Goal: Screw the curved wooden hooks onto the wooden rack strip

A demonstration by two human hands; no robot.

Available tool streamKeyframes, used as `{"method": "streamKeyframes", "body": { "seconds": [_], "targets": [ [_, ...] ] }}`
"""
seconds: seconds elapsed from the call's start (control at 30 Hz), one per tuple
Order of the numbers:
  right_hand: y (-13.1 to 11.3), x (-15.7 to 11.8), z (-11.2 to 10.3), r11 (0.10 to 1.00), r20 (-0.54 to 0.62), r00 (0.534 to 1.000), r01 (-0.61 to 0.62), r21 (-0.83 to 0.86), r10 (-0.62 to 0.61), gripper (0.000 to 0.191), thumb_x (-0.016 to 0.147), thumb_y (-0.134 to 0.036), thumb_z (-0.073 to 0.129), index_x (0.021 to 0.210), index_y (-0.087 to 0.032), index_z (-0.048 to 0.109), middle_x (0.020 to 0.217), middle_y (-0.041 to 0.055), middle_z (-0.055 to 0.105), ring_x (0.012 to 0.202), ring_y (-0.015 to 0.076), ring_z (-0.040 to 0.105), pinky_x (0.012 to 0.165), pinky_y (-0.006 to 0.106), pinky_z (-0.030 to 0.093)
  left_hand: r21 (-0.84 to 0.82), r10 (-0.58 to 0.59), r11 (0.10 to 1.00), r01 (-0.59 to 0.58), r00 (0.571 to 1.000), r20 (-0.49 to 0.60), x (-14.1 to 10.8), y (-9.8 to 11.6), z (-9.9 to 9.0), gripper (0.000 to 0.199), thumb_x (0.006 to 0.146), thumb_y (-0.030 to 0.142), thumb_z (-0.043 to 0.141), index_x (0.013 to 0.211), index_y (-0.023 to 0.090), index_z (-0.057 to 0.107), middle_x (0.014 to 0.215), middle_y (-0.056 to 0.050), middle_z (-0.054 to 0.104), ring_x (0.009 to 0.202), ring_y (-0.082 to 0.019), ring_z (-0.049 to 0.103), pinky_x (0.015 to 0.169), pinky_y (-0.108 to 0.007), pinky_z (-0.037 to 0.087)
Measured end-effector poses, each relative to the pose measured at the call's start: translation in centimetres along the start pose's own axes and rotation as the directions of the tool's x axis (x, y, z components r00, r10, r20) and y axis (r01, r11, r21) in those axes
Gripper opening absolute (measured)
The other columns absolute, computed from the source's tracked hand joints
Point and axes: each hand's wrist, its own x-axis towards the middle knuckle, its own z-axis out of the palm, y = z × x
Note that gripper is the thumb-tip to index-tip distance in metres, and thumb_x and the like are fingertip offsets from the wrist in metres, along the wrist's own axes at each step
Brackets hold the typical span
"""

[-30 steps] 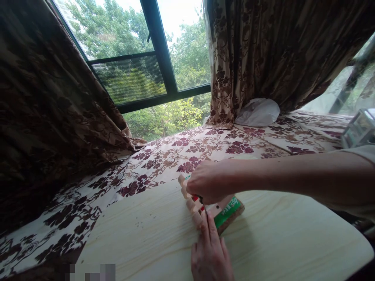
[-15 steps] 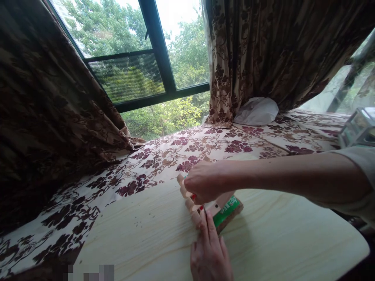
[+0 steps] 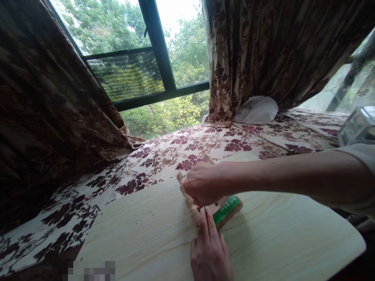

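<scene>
Near the middle of a pale wood-grain table point(image 3: 140, 242) lies a green-labelled package point(image 3: 227, 208) with a brown, rough-looking side. Along its left end runs a row of light-brown, rounded wooden-looking pieces point(image 3: 195, 216). My right hand point(image 3: 203, 183) reaches in from the right, closed in a fist over the package's far left part. What its fingers hold is hidden; a bit of red shows beneath them. From below, my left hand point(image 3: 211, 249) presses its fingertips on the package's near left corner, touching the closest light-brown piece. A thin dark thing shows by its fingertips.
Small dark specks point(image 3: 140, 220) lie on the table left of the package. Behind is a floral-covered ledge point(image 3: 172, 156) with a white plastic bag point(image 3: 258, 110). A clear box-like container point(image 3: 357, 127) stands at right. Patterned curtains point(image 3: 222, 70) frame the window.
My right fist has shifted slightly left and its wrist covers more of the package's pale top. My left hand stays nearly in place.
</scene>
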Motion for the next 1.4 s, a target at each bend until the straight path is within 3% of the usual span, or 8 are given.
{"method": "streamKeyframes", "body": {
  "seconds": [0.1, 0.27, 0.4, 0.57, 0.8, 1.13, 1.23, 1.4],
  "targets": [
    [0.1, -0.2, -0.5, 1.0, 0.02, 0.999, 0.026, -0.014, -0.026, 0.02, 0.077, -0.019, 0.057, 0.089, -0.012, 0.07, 0.073, 0.0058, 0.062, 0.055, 0.0128, 0.044, 0.045, 0.028, 0.029, 0.011, 0.012, 1.0, -0.012, 1.0, 0.005, 0.1, -0.1, -0.1, 0.056, 0.077, 0.014, 0.06, 0.132, 0.013, 0.046, 0.138, -0.006, 0.048, 0.079, -0.018, 0.064, 0.062, -0.03, 0.051],
    [0.1, -0.3, -0.8, 0.996, 0.035, 0.996, 0.085, -0.037, -0.084, 0.02, 0.07, -0.005, 0.058, 0.085, -0.011, 0.07, 0.075, 0.0052, 0.063, 0.057, 0.0113, 0.045, 0.047, 0.026, 0.029, 0.009, 0.014, 1.0, -0.014, 1.0, 0.008, 0.1, 0.0, -0.1, 0.052, 0.08, 0.014, 0.056, 0.132, 0.013, 0.046, 0.139, -0.007, 0.047, 0.077, -0.017, 0.064, 0.063, -0.031, 0.051],
    [0.4, -0.2, 0.3, 0.998, -0.006, 0.998, 0.055, -0.021, -0.055, 0.02, 0.077, -0.016, 0.056, 0.091, -0.011, 0.069, 0.078, 0.007, 0.064, 0.059, 0.0128, 0.045, 0.047, 0.027, 0.028, -0.012, 0.005, 1.0, -0.005, 1.0, 0.016, 0.0, 0.0, 0.0, 0.057, 0.077, 0.013, 0.06, 0.132, 0.012, 0.045, 0.139, -0.008, 0.048, 0.078, -0.017, 0.064, 0.064, -0.031, 0.051],
    [0.9, -0.4, 0.5, 1.0, -0.003, 1.0, -0.019, 0.011, 0.019, 0.025, 0.08, -0.029, 0.054, 0.087, -0.012, 0.07, 0.067, 0.0061, 0.061, 0.053, 0.0127, 0.044, 0.046, 0.027, 0.028, -0.013, 0.007, 1.0, -0.007, 1.0, 0.004, 0.0, -0.1, -0.1, 0.056, 0.078, 0.014, 0.06, 0.132, 0.012, 0.046, 0.139, -0.007, 0.047, 0.076, -0.017, 0.064, 0.063, -0.031, 0.051],
    [0.3, 0.0, -0.9, 0.996, 0.043, 0.995, 0.087, 0.012, -0.087, 0.018, 0.071, -0.006, 0.058, 0.08, -0.013, 0.071, 0.074, 0.0044, 0.063, 0.057, 0.0109, 0.045, 0.051, 0.027, 0.031, -0.026, 0.018, 0.999, -0.018, 1.0, -0.012, 0.1, -0.2, 0.0, 0.058, 0.079, 0.014, 0.059, 0.134, 0.013, 0.043, 0.139, -0.007, 0.047, 0.079, -0.018, 0.064, 0.063, -0.031, 0.051],
    [1.2, 0.2, -0.1, 0.999, 0.029, 0.999, -0.028, 0.043, 0.026, 0.025, 0.08, -0.029, 0.056, 0.087, -0.01, 0.071, 0.068, 0.0068, 0.061, 0.053, 0.0118, 0.045, 0.047, 0.027, 0.03, -0.012, 0.011, 1.0, -0.012, 1.0, -0.014, 0.0, -0.3, 0.2, 0.053, 0.08, 0.016, 0.057, 0.132, 0.013, 0.047, 0.138, -0.007, 0.048, 0.068, -0.016, 0.062, 0.061, -0.031, 0.051],
    [0.9, 0.0, -0.7, 0.999, 0.019, 0.999, 0.032, 0.026, -0.033, 0.016, 0.075, -0.018, 0.06, 0.084, -0.012, 0.071, 0.075, 0.0063, 0.063, 0.056, 0.0112, 0.045, 0.049, 0.027, 0.03, -0.005, 0.01, 1.0, -0.01, 0.999, -0.044, 0.0, -0.3, 0.4, 0.051, 0.081, 0.014, 0.055, 0.131, 0.015, 0.048, 0.137, -0.006, 0.05, 0.071, -0.016, 0.063, 0.061, -0.031, 0.051],
    [0.4, 0.0, -0.5, 0.998, 0.027, 0.997, 0.068, 0.012, -0.068, 0.021, 0.072, -0.005, 0.057, 0.087, -0.01, 0.071, 0.076, 0.0071, 0.063, 0.059, 0.0112, 0.045, 0.051, 0.027, 0.031, -0.012, 0.012, 1.0, -0.013, 0.998, -0.053, -0.1, -0.3, 0.6, 0.058, 0.079, 0.014, 0.056, 0.136, 0.018, 0.041, 0.136, -0.006, 0.05, 0.075, -0.018, 0.064, 0.061, -0.031, 0.051]
  ]
}}
